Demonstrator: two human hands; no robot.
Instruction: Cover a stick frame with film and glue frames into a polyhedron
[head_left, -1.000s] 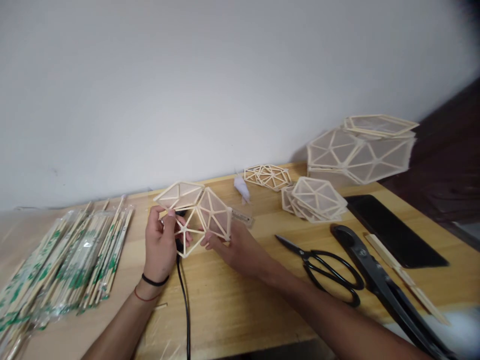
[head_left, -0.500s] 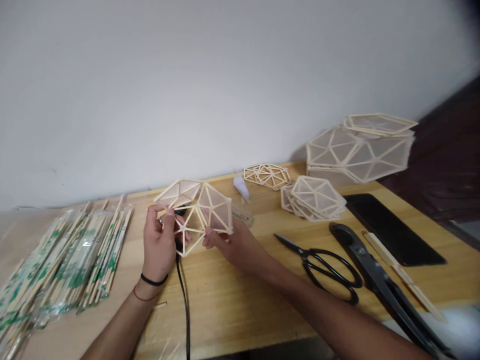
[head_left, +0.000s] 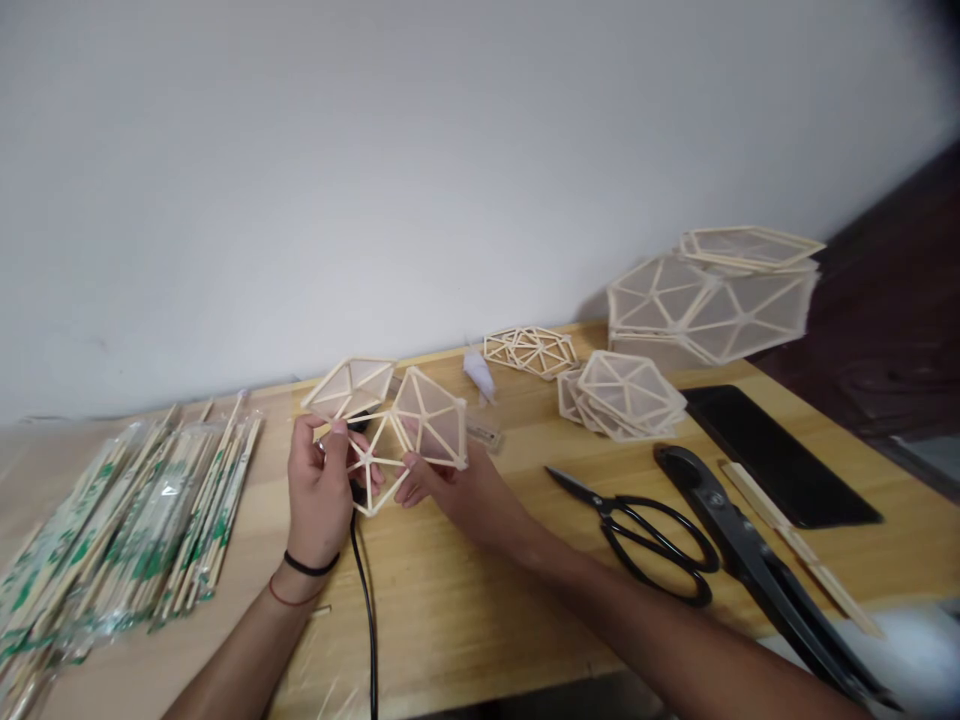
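Note:
Above the wooden table I hold a stick frame (head_left: 367,459) made of thin wooden spokes meeting at a hub, its panels uncovered. My left hand (head_left: 321,490) is closed on its left side, thumb near the hub. The fingers of my right hand (head_left: 450,490) pinch its right edge. A mesh-covered pentagon panel (head_left: 429,416) meets the frame at its upper right, right by my right hand. Behind, at the upper left, is another covered panel (head_left: 349,387); whether it is joined to the frame I cannot tell. A dark object with a black cable (head_left: 366,600) is partly hidden behind my left fingers.
Bagged wooden sticks (head_left: 150,520) lie at left. On the right are black scissors (head_left: 637,540), a long black cutter (head_left: 757,570), a black phone-like slab (head_left: 784,455) and stacked covered panels (head_left: 630,392). Bare stick frames (head_left: 531,350) and a larger covered structure (head_left: 712,300) stand by the wall.
My right fingers have shifted slightly down and left along the frame's edge. The covered panel at the upper left sits slightly further left. The camera view has shifted a little.

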